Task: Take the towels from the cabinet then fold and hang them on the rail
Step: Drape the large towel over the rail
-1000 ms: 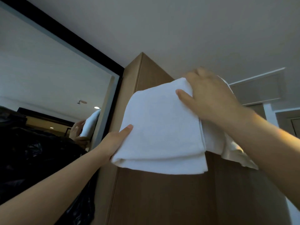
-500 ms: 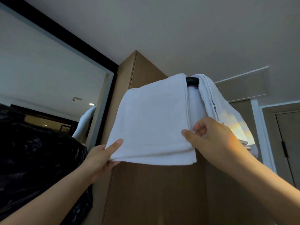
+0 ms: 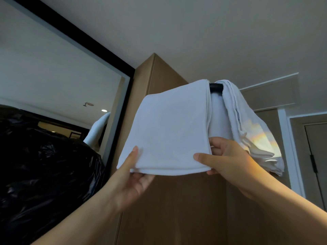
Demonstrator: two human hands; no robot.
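Hanging over rail (image 3: 215,87), towel (image 3: 169,131) long axis vertical | left hand (image 3: 131,181) pinches bottom-left corner | right hand (image 3: 228,160) pinches bottom-right corner

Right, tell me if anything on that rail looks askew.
The bunched towel on the rail hangs crooked, its layers splayed unevenly at the bottom. The folded towel beside it, pinched at its lower corners by the left hand and right hand, lies flat.

The head camera is pointing steeply upward toward the ceiling (image 3: 194,32) at twelve o'clock. It is sitting close beneath the towel (image 3: 168,129).
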